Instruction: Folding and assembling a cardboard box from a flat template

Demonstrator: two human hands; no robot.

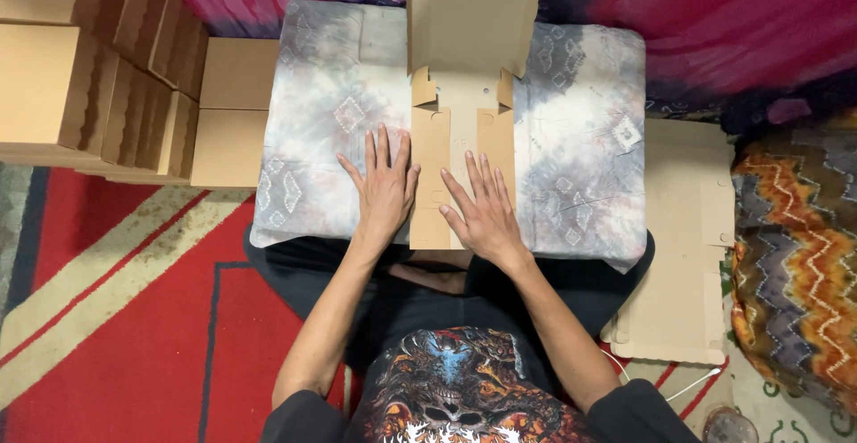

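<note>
Both hands lie open, palms down: left hand [384, 189] on a tie-dye cushion [580, 149] beside the flat cardboard box [464, 122], right hand [482, 211] pressing its lower panel. Folded boxes [98, 77] stacked at left; flat blanks [683, 247] at right.

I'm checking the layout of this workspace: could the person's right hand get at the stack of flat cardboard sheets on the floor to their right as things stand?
Probably yes. The right hand lies flat on the folded cardboard blank holding nothing, and the stack of flat sheets lies uncovered just past the cushion edge, with nothing between.
</note>
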